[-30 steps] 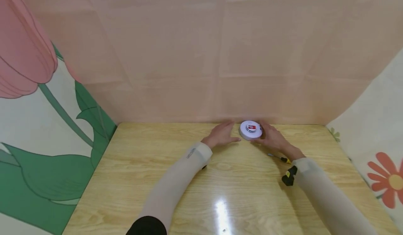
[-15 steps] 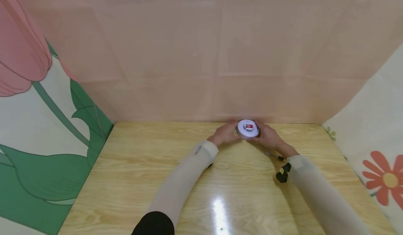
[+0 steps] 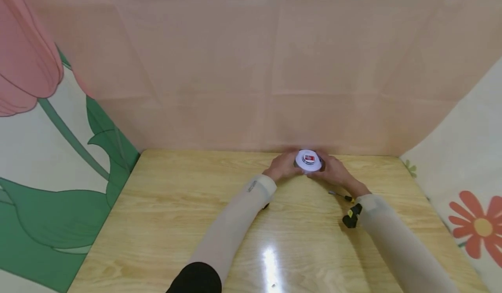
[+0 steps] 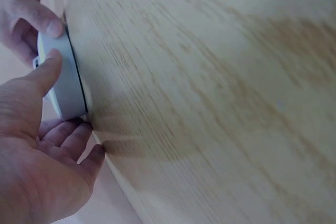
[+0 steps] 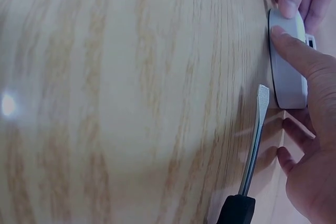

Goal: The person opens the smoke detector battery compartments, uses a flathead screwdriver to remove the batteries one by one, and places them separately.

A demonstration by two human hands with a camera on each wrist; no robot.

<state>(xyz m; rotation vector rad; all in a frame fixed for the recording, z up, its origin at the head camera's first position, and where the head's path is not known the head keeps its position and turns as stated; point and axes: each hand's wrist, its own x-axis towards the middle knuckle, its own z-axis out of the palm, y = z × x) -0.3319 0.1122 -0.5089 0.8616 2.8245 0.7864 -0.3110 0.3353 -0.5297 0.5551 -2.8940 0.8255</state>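
Observation:
A round white smoke detector (image 3: pixel 308 161) with a red label on top sits at the table's back edge, between both hands. My left hand (image 3: pixel 283 165) grips its left side; in the left wrist view that thumb presses the white side wall and the other fingers curl behind. On the opposite side my right hand (image 3: pixel 335 173) holds it, the thumb on the near wall, as the right wrist view shows. A screwdriver (image 5: pixel 253 150) with a flat metal tip and a dark handle lies on the table beside the right hand. The far side of the detector is hidden.
The light wooden table (image 3: pixel 176 206) ends at a pinkish-brown cloth backdrop (image 3: pixel 235 88). Printed flower panels stand left and right. A small black and yellow device (image 3: pixel 351 216) is at the right wrist, close to the screwdriver.
My left hand has moved right and closed onto the smoke detector, which it stood apart from a second ago. The right hand has stayed on its side of the detector.

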